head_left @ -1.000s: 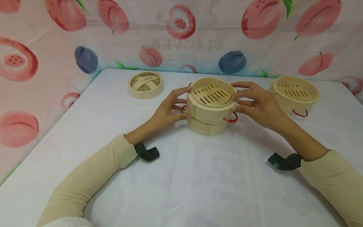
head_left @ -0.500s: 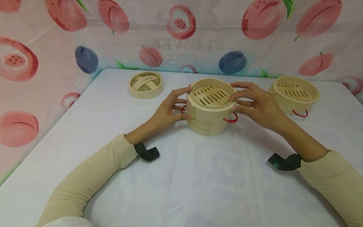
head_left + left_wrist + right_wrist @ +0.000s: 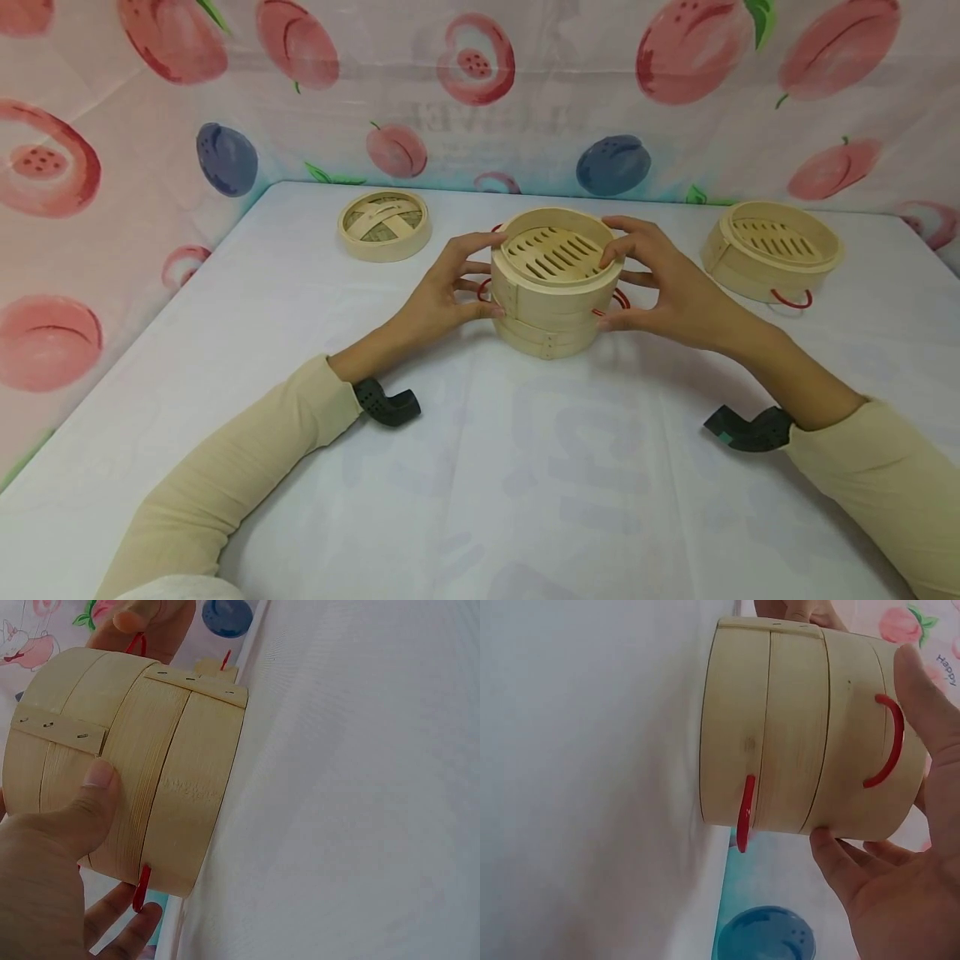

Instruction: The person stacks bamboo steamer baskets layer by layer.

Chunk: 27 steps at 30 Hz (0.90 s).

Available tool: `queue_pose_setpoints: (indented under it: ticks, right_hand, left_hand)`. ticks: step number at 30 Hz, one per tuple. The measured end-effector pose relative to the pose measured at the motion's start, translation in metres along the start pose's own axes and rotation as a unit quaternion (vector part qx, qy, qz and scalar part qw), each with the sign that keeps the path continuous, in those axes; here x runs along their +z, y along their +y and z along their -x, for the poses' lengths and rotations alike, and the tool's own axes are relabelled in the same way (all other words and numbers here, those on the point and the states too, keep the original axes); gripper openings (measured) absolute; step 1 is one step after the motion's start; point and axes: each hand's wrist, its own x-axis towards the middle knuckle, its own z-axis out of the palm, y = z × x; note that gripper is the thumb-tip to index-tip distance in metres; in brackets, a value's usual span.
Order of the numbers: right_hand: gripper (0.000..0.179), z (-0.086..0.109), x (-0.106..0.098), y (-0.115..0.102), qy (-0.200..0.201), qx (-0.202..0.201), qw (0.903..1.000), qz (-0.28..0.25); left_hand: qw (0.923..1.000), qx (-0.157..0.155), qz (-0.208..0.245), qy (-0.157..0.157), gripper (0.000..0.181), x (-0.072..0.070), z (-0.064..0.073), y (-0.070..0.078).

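Two bamboo steamer tiers [image 3: 555,304] with red handles stand stacked upright on the table, the upper one showing a slatted floor. My left hand [image 3: 438,292] grips the stack's left side. Its thumb [image 3: 97,799] presses the front wall near the seam, and its fingers reach round behind. My right hand [image 3: 678,292] holds the right side, index finger over the upper rim and thumb low near a red handle [image 3: 891,742]. Other right fingers [image 3: 836,859] touch the far wall. The seam between the tiers looks even in the left wrist view.
A round woven bamboo lid [image 3: 385,225] lies at the back left. Another steamer tier [image 3: 776,250] with a red handle stands at the back right. White cloth [image 3: 555,483] covers the table, and a fruit-print backdrop [image 3: 540,92] rises behind it.
My right thumb has moved down from the upper tier's rim to lower on the stack, and the right fingers have shifted slightly. My left hand keeps its hold; the stack stays in place.
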Motion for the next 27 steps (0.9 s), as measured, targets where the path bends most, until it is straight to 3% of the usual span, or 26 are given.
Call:
queue_pose_setpoints:
  ticks: [2, 27]
  right_hand:
    - [0.057, -0.0001, 0.0014, 0.0003, 0.001, -0.002, 1.0, 0.0]
    - [0.069, 0.0006, -0.0003, 0.0016, -0.01, 0.001, 0.9999, -0.011]
  left_hand:
    - [1.0, -0.002, 0.003, -0.001, 0.077, 0.0002, -0.0003, 0.0088]
    - [0.9998, -0.01, 0.013, -0.006, 0.077, 0.0003, -0.0006, 0.0076]
